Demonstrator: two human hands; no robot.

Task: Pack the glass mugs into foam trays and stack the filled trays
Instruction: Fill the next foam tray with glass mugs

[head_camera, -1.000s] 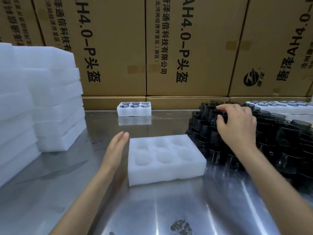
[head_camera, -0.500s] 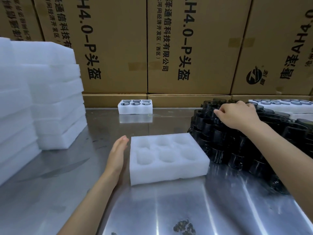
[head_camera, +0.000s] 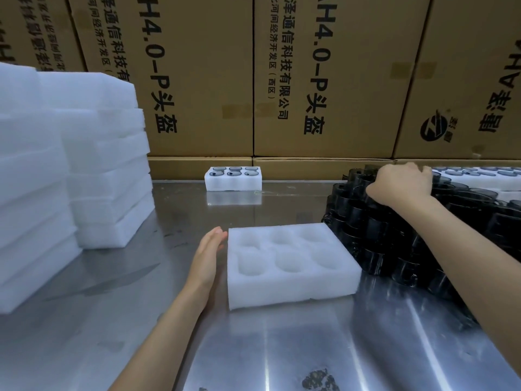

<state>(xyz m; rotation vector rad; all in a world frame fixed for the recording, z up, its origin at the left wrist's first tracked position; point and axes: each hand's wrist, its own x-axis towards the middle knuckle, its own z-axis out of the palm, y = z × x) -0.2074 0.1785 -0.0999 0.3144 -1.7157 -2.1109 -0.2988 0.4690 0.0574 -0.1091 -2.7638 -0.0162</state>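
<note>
Right hand [head_camera: 400, 183] now further back on the heap of dark smoked-glass mugs [head_camera: 394, 235] than a second ago, knuckles up, fingers curled down over the far top row. Probably closing on one mug, but can't tell for sure, fingertips hidden behind the hand itself. Nothing lifted yet.

Left hand [head_camera: 207, 258] flat and relaxed, fingers straight, edge-on against the left side of the white six-pocket foam tray [head_camera: 290, 266]. Same spot as before, just steadying it. All six pockets bare, so this tray's at zero.

Tray just below and left of the reaching hand, its near-right corner touching the mug heap. Short trip once a mug comes free.

Further off toward the cardboard boxes [head_camera: 197, 80]: one small filled white foam tray [head_camera: 233, 180], alone, nothing stacked on it. Tall stack of blank white foam trays [head_camera: 107, 165] way left of the flat hand. Shiny steel table [head_camera: 282, 348] underneath everything. Early days on this job.
</note>
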